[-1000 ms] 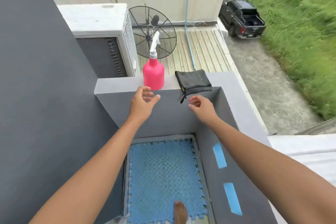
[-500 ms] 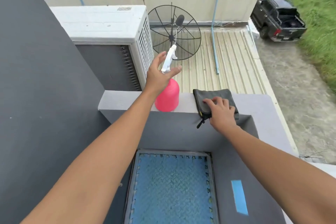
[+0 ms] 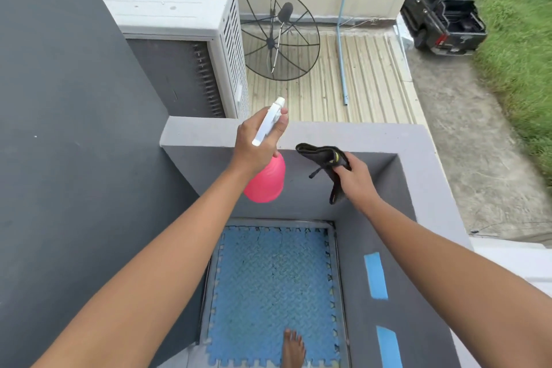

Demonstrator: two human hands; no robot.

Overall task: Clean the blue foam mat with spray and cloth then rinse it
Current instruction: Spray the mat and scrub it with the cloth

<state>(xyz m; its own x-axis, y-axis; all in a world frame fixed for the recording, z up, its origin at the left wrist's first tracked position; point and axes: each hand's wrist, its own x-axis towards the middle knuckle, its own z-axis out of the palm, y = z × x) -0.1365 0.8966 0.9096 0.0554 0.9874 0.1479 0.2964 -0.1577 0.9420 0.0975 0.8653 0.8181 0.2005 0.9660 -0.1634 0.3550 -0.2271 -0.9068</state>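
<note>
Fingers (image 3: 276,124) of the left hand (image 3: 254,143) clasp the pink plastic spray bottle (image 3: 265,181), right hand (image 3: 354,178) pinching the dark folded cloth (image 3: 321,155), both directly above the blue foam mat (image 3: 271,287).

Pink spray bottle (image 3: 265,181), white trigger head, tilted, held off ledge. Dark cloth (image 3: 324,158), folded, lifted, hanging. Blue foam mat (image 3: 268,287) flat on balcony floor, interlocking edges.
</note>
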